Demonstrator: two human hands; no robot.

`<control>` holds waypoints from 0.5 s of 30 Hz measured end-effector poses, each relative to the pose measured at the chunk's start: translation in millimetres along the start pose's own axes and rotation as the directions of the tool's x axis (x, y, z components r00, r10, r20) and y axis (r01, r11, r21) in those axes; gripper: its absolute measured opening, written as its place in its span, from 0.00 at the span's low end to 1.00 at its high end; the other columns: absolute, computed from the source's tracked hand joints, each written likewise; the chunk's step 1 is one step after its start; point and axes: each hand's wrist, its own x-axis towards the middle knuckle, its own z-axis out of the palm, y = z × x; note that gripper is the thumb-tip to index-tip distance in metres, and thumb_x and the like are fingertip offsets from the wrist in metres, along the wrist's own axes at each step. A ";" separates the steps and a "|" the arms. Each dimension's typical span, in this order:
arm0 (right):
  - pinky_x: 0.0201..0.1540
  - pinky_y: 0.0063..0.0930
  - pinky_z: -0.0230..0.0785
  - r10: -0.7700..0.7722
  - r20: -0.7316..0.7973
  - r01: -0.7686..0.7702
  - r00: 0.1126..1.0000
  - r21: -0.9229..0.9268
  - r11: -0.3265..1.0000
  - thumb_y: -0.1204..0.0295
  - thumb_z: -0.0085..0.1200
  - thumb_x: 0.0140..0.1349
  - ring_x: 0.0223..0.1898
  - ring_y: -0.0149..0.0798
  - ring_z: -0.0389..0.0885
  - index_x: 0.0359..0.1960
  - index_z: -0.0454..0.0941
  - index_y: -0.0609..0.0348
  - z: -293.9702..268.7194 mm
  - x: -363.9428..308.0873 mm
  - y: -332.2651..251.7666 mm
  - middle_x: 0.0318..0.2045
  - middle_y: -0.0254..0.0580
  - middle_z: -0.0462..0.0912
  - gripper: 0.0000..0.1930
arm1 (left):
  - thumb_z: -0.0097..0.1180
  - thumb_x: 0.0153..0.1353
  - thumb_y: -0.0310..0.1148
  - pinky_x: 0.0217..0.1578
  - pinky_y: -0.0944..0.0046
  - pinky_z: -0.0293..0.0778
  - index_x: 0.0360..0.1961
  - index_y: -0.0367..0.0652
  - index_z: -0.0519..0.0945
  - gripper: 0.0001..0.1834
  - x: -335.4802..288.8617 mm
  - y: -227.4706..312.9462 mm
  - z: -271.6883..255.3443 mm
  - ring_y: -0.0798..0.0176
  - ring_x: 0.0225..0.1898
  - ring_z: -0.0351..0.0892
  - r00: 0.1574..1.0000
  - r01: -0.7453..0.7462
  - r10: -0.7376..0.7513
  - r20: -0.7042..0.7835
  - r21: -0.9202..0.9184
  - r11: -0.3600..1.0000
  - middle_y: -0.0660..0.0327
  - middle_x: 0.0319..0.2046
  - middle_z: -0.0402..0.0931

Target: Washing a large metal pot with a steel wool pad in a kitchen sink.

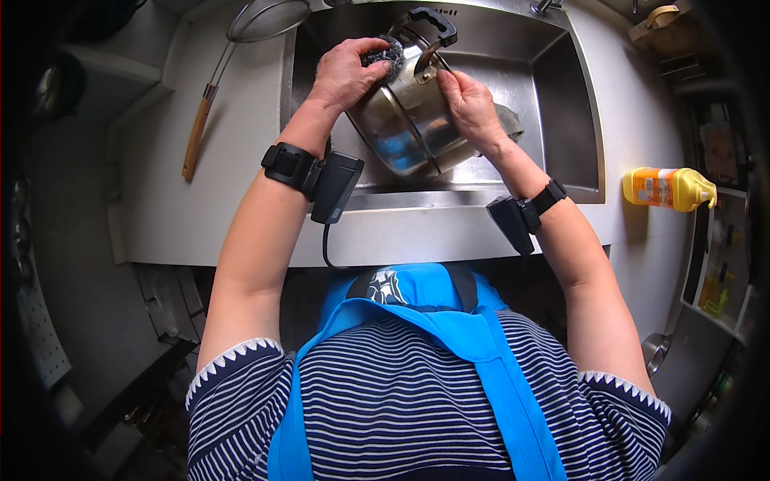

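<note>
A shiny steel pot (pixel 413 120) is tilted on its side over the sink (pixel 553 104), its black looped handle (pixel 437 24) toward the far side. My left hand (pixel 350 74) is closed on a dark metal scouring pad (pixel 387 56), which rests against the pot near its rim. On the pot's right side, my right hand (pixel 472 106) grips the rim by the handle mount, thumb on the outer wall. The fingers of that hand are partly hidden behind the pot. A greyish cloth-like piece (pixel 508 122) lies in the sink beyond my right wrist.
Left of the sink, a wire strainer with a wooden handle (pixel 198 132) lies on the white counter (pixel 160 184). On the right counter lies a yellow bottle (pixel 670 189) with an orange label. A faucet base (pixel 547 6) shows at the sink's far edge.
</note>
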 end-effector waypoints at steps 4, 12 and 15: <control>0.28 0.37 0.65 -0.002 -0.003 0.003 1.000 0.010 1.000 0.56 0.45 0.67 0.21 0.49 0.70 0.30 0.75 0.59 -0.1 0.6 0.7 0.18 0.51 0.72 0.19 | 0.57 0.53 0.29 0.47 0.64 0.72 0.43 0.46 0.80 0.14 -5.9 10.3 4.7 0.56 0.44 0.78 0.991 -0.055 0.063 -0.122 0.065 0.996 0.54 0.43 0.78; 0.28 0.35 0.65 -0.030 -0.045 0.033 0.999 0.058 0.998 0.56 0.46 0.66 0.21 0.44 0.70 0.29 0.75 0.61 -2.0 -8.4 8.6 0.18 0.49 0.73 0.19 | 0.55 0.53 0.30 0.46 0.55 0.71 0.38 0.51 0.83 0.11 -57.1 26.2 20.3 0.48 0.48 0.72 0.831 -0.433 0.540 -0.135 0.453 0.779 0.52 0.46 0.74; 0.28 0.33 0.65 -0.037 -0.055 0.041 0.998 0.075 0.996 0.56 0.46 0.66 0.20 0.41 0.69 0.28 0.74 0.61 -4.0 -9.0 5.2 0.18 0.48 0.73 0.20 | 0.61 0.52 0.33 0.51 0.57 0.70 0.39 0.47 0.83 0.12 -52.6 17.8 12.2 0.49 0.49 0.73 0.835 -0.492 0.547 -0.069 0.355 0.795 0.52 0.45 0.75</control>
